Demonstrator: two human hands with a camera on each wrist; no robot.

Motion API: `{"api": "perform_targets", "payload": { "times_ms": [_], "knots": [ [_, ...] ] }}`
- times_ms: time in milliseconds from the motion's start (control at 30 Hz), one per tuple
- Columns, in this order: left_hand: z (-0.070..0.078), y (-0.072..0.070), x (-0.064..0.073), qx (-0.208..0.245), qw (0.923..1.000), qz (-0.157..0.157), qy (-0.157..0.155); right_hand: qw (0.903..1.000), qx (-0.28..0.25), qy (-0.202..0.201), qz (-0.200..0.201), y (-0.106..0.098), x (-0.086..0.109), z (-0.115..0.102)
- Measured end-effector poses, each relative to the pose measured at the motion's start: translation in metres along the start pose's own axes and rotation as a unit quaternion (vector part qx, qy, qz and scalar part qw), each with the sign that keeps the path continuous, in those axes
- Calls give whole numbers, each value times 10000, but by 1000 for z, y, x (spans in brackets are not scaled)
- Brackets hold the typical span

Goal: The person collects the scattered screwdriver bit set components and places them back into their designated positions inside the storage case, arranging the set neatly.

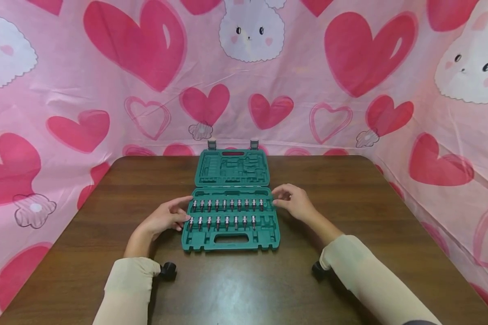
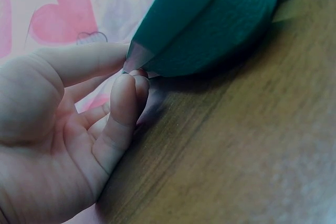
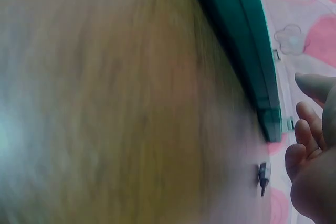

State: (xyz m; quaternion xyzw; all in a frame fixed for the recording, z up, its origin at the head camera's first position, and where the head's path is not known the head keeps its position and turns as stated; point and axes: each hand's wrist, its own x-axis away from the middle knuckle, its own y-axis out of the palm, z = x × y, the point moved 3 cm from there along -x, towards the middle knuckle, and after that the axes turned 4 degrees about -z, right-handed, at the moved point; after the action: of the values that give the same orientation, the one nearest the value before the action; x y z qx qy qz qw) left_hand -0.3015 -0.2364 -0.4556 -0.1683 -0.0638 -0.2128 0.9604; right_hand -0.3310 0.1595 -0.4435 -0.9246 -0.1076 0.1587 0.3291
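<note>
A green plastic tool case [image 1: 232,239] lies open on the table, its lid folded back away from me. Two rows of silver bit sockets [image 1: 224,205] with dark tips stand in its tray; a slot at the right end of each row is bare. My left hand [image 1: 162,220] grips the case's left edge, with the thumb and fingertips at the rim and corner. My right hand [image 1: 294,202], fingers loosely bent, hovers at the case's upper right edge. In the right wrist view, one loose bit socket [image 3: 264,176] shows beside the case near that hand.
The brown wooden table [image 1: 329,180] extends around the case. Two metal latches [image 1: 212,145] stick up from the lid's far edge. A pink cloth [image 1: 301,67] with hearts and rabbits hangs behind and along both sides. A black wrist camera [image 1: 168,271] sits at the left cuff.
</note>
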Motion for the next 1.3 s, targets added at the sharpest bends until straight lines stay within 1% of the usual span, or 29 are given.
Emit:
{"api": "perform_targets", "payload": {
  "times_ms": [233, 300, 500, 667, 833, 1067, 1300],
  "knots": [
    [-1, -1, 0, 31, 10000, -21, 15, 9988, 298, 371, -85, -8, 1, 7],
    [-1, -1, -1, 20, 10000, -26, 25, 9986, 353, 401, -50, -11, 1, 9],
    [-2, -1, -1, 25, 10000, -40, 19, 9979, 611, 215, 75, -18, 1, 18],
    [-2, -1, -1, 34, 10000, -36, 24, 9955, 926, 170, 82, -24, 0, 30],
    [-2, -1, -1, 35, 10000, -37, 23, 9932, 1136, 252, -87, -27, 1, 36],
    [1, -1, 0, 69, 9999, -76, 71, 9907, 1300, 125, -382, -29, 2, 37],
    [3, 0, 1, 94, 9999, -41, 40, 9856, 1398, 406, -864, -30, 1, 38]
  ]
}}
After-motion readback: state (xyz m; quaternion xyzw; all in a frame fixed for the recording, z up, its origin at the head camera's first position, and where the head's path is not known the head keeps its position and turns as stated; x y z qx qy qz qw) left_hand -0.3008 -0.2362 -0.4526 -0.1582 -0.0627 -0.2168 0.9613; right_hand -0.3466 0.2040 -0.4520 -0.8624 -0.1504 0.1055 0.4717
